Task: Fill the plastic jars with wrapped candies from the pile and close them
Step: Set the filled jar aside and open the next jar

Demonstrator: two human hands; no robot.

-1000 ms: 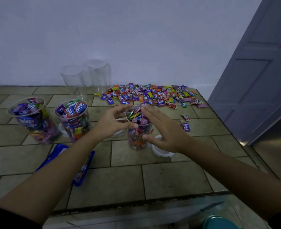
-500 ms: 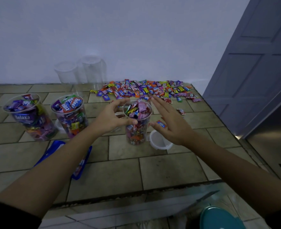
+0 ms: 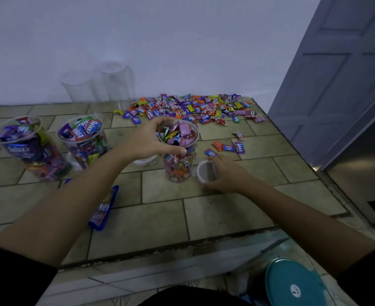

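Plastic rim sits under curled fingers (image 3: 160,123): the left hand (image 3: 148,141) grips the top of the middle jar (image 3: 179,166), thumb on its near wall and fingers over the far edge. That jar stands upright on the tiled counter (image 3: 226,217), heaped with wrapped candies. Just beside its base, the right hand (image 3: 225,174) curls round a white lid (image 3: 206,173), fingers above and thumb below. A few loose candies (image 3: 226,148) lie just beyond that hand. Further back spreads the candy pile (image 3: 193,108). Two filled, uncapped jars (image 3: 30,151) stand at the far left.
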